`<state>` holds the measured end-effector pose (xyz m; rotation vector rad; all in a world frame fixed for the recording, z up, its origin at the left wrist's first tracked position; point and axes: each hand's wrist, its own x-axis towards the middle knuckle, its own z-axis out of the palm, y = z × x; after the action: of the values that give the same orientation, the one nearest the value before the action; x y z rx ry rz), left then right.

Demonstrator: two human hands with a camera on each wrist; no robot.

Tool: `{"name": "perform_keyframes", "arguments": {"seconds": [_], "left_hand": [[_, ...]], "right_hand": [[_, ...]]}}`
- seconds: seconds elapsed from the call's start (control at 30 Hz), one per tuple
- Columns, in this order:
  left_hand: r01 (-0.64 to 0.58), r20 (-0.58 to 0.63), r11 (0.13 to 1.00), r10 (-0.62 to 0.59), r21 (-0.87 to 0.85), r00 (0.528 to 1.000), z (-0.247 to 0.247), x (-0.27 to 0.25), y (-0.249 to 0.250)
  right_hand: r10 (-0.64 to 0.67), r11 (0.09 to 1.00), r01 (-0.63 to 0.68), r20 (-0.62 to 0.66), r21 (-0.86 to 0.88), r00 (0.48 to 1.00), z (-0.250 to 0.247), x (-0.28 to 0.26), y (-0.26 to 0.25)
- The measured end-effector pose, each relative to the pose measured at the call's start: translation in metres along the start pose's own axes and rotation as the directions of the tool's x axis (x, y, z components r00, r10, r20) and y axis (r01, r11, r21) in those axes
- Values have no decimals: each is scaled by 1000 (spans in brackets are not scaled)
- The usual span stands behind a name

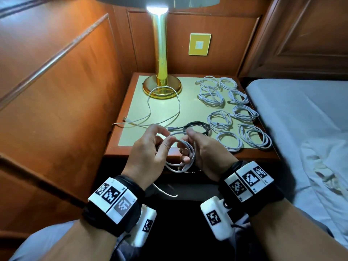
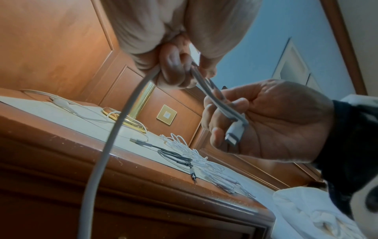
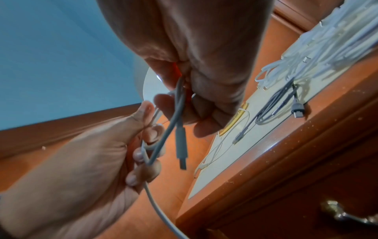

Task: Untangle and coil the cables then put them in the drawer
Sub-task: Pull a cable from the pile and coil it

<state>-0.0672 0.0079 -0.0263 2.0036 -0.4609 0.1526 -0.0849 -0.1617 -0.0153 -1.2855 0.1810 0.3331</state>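
In front of the nightstand (image 1: 131, 147) both hands work a white cable (image 1: 185, 162) wound in loops. My left hand (image 1: 160, 142) pinches one strand of it, and the tail hangs down below the wrist. My right hand (image 1: 190, 144) grips the gathered loops. In the left wrist view one white connector (image 2: 235, 132) lies across the right palm (image 2: 276, 122). A loose white cable (image 1: 163, 108) sprawls on the tabletop by the lamp base. A black coiled cable (image 1: 197, 127) lies just beyond my hands. Several coiled white cables (image 1: 235, 113) sit on the right side.
A brass lamp (image 1: 160, 53) stands lit at the back left of the nightstand. The drawer's metal handle (image 3: 345, 213) shows below the top's front edge, with the drawer closed. Wood panelling runs along the left, and a bed (image 1: 301, 119) with white sheets is on the right.
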Motion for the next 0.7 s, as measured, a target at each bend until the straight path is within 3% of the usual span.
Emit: {"name": "perform_keyframes", "arguments": {"seconds": [0.27,0.37,0.43,0.5,0.6,0.7], "left_hand": [[-8,52,995,14,-100,999,1,0,1],[-21,34,995,24,-93,999,3,0,0],[-22,23,995,24,-94,999,4,0,-1],[-9,19,995,11,-97,1000,4,0,-1],[0,8,994,1,-106,1000,2,1,0],[28,9,997,-27,-77,1000,-5,4,-2]], "right_hand": [[-12,999,12,11,37,1000,-6,-2,-5],[-105,975,91,-60,-201,993,-2,1,2],[-163,901,139,-24,-410,986,-2,2,7],[-157,871,139,1,-472,988,-1,2,9],[-138,949,125,-22,-291,990,3,-1,5],[-136,991,136,-149,-9,979,-1,-2,-7]]}}
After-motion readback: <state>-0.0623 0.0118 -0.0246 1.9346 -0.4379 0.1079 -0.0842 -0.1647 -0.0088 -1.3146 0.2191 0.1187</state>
